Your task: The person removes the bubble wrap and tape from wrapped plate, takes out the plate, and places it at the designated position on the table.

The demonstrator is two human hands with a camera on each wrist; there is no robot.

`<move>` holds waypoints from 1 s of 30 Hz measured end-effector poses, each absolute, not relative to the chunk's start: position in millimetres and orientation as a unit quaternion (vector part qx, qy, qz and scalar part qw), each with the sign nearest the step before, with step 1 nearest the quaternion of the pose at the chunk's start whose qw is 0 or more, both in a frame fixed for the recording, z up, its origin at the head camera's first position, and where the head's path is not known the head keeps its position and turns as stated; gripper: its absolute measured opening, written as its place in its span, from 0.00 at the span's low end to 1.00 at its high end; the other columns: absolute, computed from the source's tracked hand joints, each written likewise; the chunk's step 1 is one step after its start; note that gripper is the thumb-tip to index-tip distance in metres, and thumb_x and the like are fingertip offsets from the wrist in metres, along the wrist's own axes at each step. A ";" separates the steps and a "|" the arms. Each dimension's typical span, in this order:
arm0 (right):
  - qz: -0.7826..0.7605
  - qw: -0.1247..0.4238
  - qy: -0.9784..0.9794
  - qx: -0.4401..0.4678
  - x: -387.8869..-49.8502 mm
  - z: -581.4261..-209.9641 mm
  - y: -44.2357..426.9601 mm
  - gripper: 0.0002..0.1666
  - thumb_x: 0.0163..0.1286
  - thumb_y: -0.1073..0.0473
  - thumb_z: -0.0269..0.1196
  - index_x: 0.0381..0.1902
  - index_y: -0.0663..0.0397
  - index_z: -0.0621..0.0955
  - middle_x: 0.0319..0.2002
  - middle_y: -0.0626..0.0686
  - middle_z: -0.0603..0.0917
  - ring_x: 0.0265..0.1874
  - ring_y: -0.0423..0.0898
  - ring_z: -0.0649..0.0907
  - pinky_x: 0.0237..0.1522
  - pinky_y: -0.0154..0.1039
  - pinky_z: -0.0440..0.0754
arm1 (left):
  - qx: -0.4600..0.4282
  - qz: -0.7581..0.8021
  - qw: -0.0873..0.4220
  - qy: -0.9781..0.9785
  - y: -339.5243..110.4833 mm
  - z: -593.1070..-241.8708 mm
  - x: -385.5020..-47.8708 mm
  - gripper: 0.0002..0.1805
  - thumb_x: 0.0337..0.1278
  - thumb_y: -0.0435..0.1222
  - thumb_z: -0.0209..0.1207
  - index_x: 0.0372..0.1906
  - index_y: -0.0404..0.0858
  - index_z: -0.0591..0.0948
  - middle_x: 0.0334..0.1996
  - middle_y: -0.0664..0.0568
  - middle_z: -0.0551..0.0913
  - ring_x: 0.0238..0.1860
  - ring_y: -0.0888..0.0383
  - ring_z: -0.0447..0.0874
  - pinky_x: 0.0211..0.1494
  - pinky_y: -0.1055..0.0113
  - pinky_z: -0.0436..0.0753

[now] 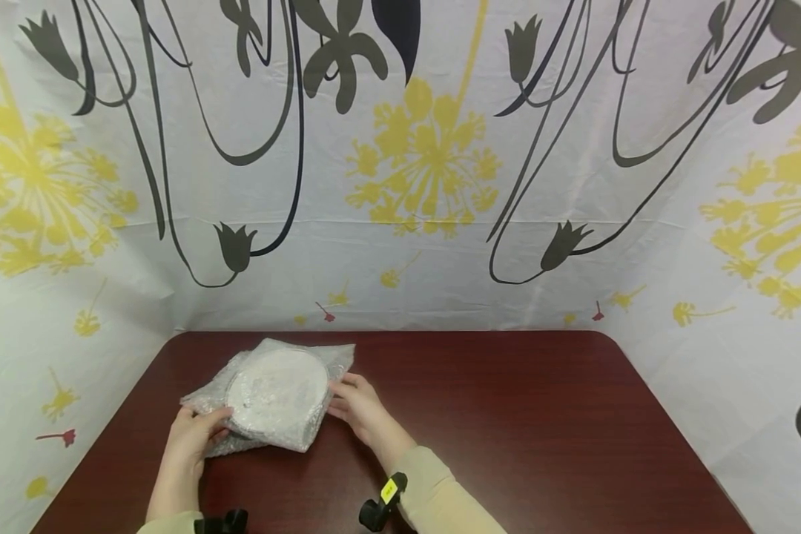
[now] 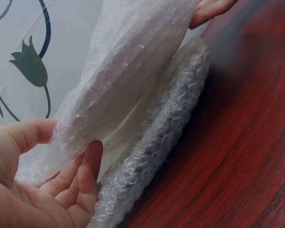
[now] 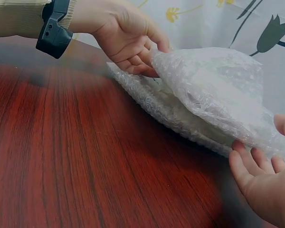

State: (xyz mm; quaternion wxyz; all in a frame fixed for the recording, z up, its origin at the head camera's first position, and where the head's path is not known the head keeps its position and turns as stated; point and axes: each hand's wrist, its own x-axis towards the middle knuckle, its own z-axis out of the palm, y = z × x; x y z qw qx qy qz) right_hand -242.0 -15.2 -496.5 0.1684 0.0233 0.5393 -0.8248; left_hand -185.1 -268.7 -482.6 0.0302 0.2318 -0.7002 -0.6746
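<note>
A crinkled, translucent bubble-wrap package (image 1: 278, 397), round and white inside, tilts over a lower wrapped layer (image 2: 147, 142) at the left of the dark-red surface (image 1: 507, 423). The left hand (image 1: 192, 436) pinches one edge; the right hand (image 1: 362, 409) grips the opposite edge.

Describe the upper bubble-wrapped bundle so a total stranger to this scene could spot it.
On the dark red table, look left of centre. The upper bubble-wrapped bundle lies between the left hand and right hand. A pale round shape shows on top, and its near edge stands raised above the wrapped layer beneath.
</note>
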 end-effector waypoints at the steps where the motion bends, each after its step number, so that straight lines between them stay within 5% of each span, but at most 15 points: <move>1: -0.825 0.165 0.540 0.025 -241.4 -496.0 -14.9 0.35 0.66 0.66 0.61 0.65 0.73 0.59 0.43 0.61 0.78 0.37 0.49 0.83 0.49 0.48 0.79 | 0.232 -0.673 0.031 -0.701 -268.0 -482.3 -185.2 0.44 0.56 0.30 0.60 0.71 0.24 0.47 0.55 0.34 0.63 0.26 0.66 0.78 0.34 0.72 0.81; 13: -0.816 0.138 0.560 0.034 -240.9 -497.8 -9.9 0.28 0.62 0.68 0.63 0.57 0.68 0.65 0.34 0.55 0.77 0.28 0.45 0.80 0.41 0.45 0.82 | 0.214 -0.677 0.020 -0.703 -262.2 -477.7 -184.3 0.45 0.58 0.30 0.61 0.72 0.25 0.46 0.56 0.33 0.64 0.29 0.68 0.76 0.35 0.71 0.81; 22: -0.805 0.127 0.578 0.049 -242.5 -497.3 0.1 0.27 0.58 0.69 0.64 0.54 0.66 0.67 0.33 0.53 0.77 0.27 0.43 0.79 0.35 0.39 0.81 | 0.184 -0.673 0.040 -0.715 -254.2 -478.9 -180.9 0.40 0.54 0.28 0.63 0.67 0.25 0.53 0.36 0.50 0.74 0.27 0.66 0.77 0.32 0.70 0.81; 30: -0.800 0.122 0.586 0.040 -241.1 -496.1 8.3 0.25 0.56 0.70 0.64 0.51 0.66 0.69 0.31 0.53 0.78 0.26 0.42 0.78 0.33 0.37 0.80 | 0.170 -0.672 0.039 -0.719 -247.4 -474.6 -178.2 0.36 0.55 0.28 0.62 0.64 0.26 0.57 0.35 0.55 0.76 0.28 0.67 0.77 0.34 0.71 0.80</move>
